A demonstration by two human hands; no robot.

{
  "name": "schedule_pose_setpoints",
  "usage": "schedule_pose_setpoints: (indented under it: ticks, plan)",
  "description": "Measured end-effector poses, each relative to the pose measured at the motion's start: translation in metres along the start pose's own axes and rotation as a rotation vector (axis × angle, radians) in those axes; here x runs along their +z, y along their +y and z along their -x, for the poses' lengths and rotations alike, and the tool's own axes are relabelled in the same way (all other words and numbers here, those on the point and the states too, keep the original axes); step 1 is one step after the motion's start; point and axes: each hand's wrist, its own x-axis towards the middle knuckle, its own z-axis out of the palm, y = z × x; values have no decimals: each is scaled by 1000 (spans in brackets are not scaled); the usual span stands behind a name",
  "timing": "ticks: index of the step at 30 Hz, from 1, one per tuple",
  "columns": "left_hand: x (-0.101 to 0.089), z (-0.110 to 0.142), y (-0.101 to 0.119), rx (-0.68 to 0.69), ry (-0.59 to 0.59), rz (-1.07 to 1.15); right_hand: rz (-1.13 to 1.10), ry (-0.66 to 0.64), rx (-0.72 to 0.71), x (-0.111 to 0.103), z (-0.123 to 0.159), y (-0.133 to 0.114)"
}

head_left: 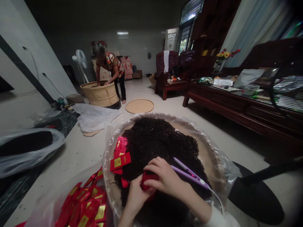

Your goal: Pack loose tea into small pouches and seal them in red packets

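Between both hands is a small red packet (148,177), partly hidden by the fingers. My left hand (136,193) is closed around its lower left side, and my right hand (163,178) curls over its top and right. They are above a heap of dark, curly dried leaves (156,135) in a round, plastic-lined basket (214,157). Several flat red and gold packets (120,161) lie on the heap's left edge. Right of my right hand, a purple hair straightener (191,176) rests on the leaves with its arms apart, a small red light showing and a white cord attached.
Filled red and gold packets (88,206) pile up in a clear bag at lower left. A bag of dark leaves (26,143) is further left. Another person (110,67) bends over a tall woven basket (100,94). A black round stand base (257,200) is at right, below a wooden table (227,104).
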Motion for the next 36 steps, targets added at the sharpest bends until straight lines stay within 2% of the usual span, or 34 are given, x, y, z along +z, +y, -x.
schedule_pose_setpoints:
  ticks: [3, 6, 9, 12, 14, 18, 22, 26, 29, 31, 32, 34, 36]
  plan:
    - [2, 3, 8, 12, -18, -121, -4, -25, 31, 8, -1, -6]
    - [2, 6, 11, 9, -37, -191, -150, -3, 77, 12, -6, 2]
    - [-1, 7, 7, 10, -51, -179, -240, 189, 134, 5, -12, 15]
    - [-5, 6, 1, -2, -29, -98, -214, 376, 166, -5, -10, 18]
    - [-5, 5, -1, 2, -2, -101, -145, 326, 154, -6, -6, 11]
    - [-2, 7, -1, 51, 74, -232, 49, 81, 168, 7, 5, -15]
    - [1, 10, 2, 112, 164, -322, -14, 67, 292, 20, 7, -21]
    - [0, 10, 0, 115, 178, -320, -133, 206, 332, 11, 1, 1]
    - [1, 9, -5, 83, 199, -238, -50, 400, 299, -3, 0, 16]
    - [1, 8, -7, 54, 205, -147, 18, 444, 231, -12, 3, 17]
    - [2, 7, -7, 38, 198, -99, 16, 390, 163, -15, 5, 14]
    - [2, 7, -4, 3, 171, -15, -50, 159, 11, -19, 9, 7]
    - [2, 7, 2, -32, 115, 91, -78, -64, -46, -20, 12, -1]
